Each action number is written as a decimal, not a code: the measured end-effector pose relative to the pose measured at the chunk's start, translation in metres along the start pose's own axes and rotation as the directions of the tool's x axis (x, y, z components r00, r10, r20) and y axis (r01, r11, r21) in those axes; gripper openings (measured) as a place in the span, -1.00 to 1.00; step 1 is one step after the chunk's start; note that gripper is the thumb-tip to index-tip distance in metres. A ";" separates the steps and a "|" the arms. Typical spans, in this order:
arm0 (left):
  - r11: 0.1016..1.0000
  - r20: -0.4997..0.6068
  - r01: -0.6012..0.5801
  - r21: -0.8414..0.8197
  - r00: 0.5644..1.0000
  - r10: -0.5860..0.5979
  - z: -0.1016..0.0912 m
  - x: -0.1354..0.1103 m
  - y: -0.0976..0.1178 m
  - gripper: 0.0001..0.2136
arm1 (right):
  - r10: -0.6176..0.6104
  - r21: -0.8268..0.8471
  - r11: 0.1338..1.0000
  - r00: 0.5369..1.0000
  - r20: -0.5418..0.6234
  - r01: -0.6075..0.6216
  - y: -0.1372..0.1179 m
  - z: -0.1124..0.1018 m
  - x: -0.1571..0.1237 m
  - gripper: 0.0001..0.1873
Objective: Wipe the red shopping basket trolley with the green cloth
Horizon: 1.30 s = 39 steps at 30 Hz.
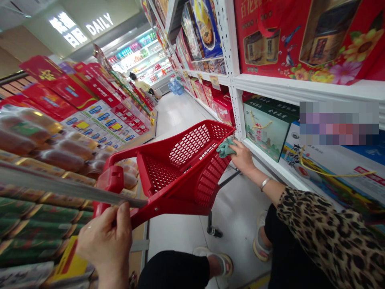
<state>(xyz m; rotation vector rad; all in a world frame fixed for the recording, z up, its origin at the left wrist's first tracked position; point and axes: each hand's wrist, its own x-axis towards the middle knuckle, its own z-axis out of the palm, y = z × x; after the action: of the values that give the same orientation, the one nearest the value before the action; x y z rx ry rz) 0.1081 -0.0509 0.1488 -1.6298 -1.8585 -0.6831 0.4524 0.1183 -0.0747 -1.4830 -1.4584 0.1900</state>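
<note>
A red plastic shopping cart [177, 200] with perforated basket walls stands tilted across the middle of the view. At its far right corner, my right hand [243, 157] presses a crumpled green cloth [226, 148] against the rim, fingers closed on the cloth. My left hand [105, 243] is at the cart's near end, with its fingers curled and the thumb against a grey bar [75, 185]. That bar is blurred, runs in from the left edge and crosses in front of the cart. What lies under the left fingers is partly hidden.
White shelving [300, 86] with gift boxes [267, 128] lines the right side. Stacked red cartons [69, 94] and packed bottles [60, 158] fill the left. Down the aisle are a crouching person [142, 85] and a lit display case [150, 60]. A cart caster [215, 231] is near my feet.
</note>
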 end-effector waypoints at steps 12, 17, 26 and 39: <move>0.999 -0.002 0.013 0.042 1.000 -0.013 0.003 -0.002 -0.004 -0.48 | -0.554 -0.016 0.831 0.829 0.071 0.557 -0.073 0.007 -0.070 -0.60; 0.998 0.014 0.000 0.059 1.000 -0.001 0.006 -0.002 -0.010 -0.51 | -0.745 0.056 0.665 0.667 -0.027 0.745 -0.099 0.017 -0.095 -0.78; 0.999 0.010 0.019 0.035 1.000 -0.019 0.006 -0.001 -0.008 -0.52 | -0.910 0.096 0.403 0.410 -0.068 0.910 -0.119 0.018 -0.100 -0.88; 1.000 -0.027 -0.003 -0.028 1.000 0.003 0.008 0.006 -0.010 -0.48 | -0.838 0.005 0.537 0.533 0.122 0.843 -0.061 0.023 -0.072 -0.83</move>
<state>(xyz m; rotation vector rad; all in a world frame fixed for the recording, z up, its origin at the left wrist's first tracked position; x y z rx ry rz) 0.0971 -0.0422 0.1470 -1.6324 -1.8346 -0.7295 0.3774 0.0570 -0.0786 -0.6404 -2.1298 -0.3876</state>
